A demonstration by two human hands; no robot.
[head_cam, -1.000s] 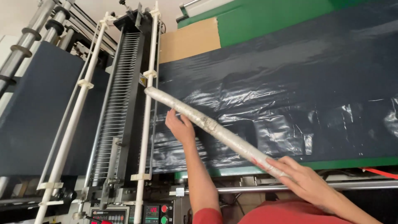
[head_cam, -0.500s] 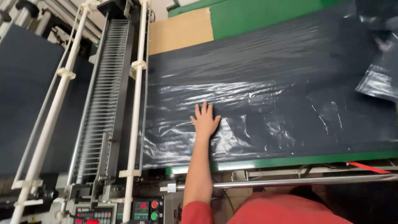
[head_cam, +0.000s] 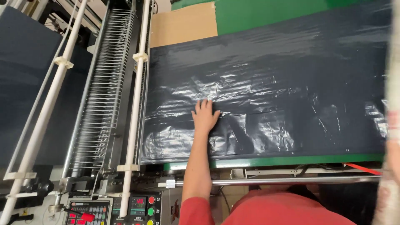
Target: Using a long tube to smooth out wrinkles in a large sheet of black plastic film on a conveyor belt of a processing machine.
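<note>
My left hand [head_cam: 205, 116] lies flat, palm down, on a stack of black plastic sheets [head_cam: 271, 79] spread over a green table [head_cam: 291, 160]. Its fingers are stretched out and hold nothing. At the right edge of the view a long pale wrapped tube [head_cam: 391, 71] stands nearly upright, blurred and close to the camera. My right hand [head_cam: 393, 160] shows only as a blurred patch on that tube and seems to grip it. My red sleeve reaches up from the bottom of the view.
Left of the sheets stands a machine with white rollers [head_cam: 135, 104] and a rack of thin wires [head_cam: 102, 100]. A control panel with coloured buttons [head_cam: 141, 206] sits at the bottom left. A steel bar [head_cam: 291, 181] runs along the table's front. Cardboard [head_cam: 183, 23] lies at the back.
The pale tube that lay across the sheets has swung off to the right edge. My left hand has left the tube and now presses flat on the black plastic.
</note>
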